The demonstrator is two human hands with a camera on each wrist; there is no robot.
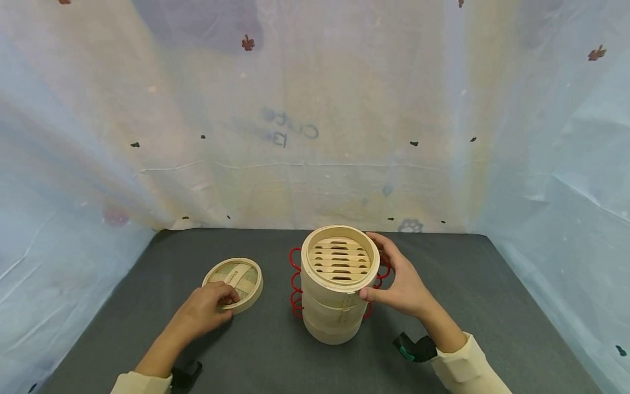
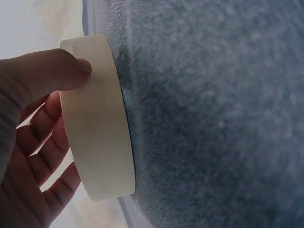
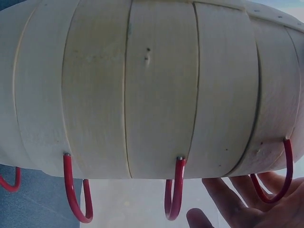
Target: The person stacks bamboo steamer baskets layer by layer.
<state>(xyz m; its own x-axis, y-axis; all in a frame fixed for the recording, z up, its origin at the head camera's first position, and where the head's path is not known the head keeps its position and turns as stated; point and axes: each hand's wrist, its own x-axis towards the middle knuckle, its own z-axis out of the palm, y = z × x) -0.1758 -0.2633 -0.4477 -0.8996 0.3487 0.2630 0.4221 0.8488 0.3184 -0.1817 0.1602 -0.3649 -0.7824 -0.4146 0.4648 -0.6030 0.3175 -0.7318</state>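
Observation:
A round bamboo steamer lid [image 1: 250, 295] lies flat on the dark table to the left. My left hand [image 1: 203, 310] grips its near-left edge, thumb against the side wall and fingers over the top; the left wrist view shows the thumb [image 2: 73, 73] on the pale band. Right of centre stands a stack of bamboo steamer baskets [image 1: 328, 314], its top tier uncovered with a slatted base [image 1: 322, 262] inside. My right hand [image 1: 404, 284] holds the top basket's right side between thumb and fingers. Red loop handles [image 3: 70, 185] stick out along the stack's sides.
The dark grey tabletop [image 1: 261, 361] runs back to a pale plastic sheet [image 1: 315, 109] that hangs behind it and along both sides. A gap of table separates lid and stack. Black wrist straps [image 1: 422, 349] sit below the cream sleeves [image 1: 465, 366].

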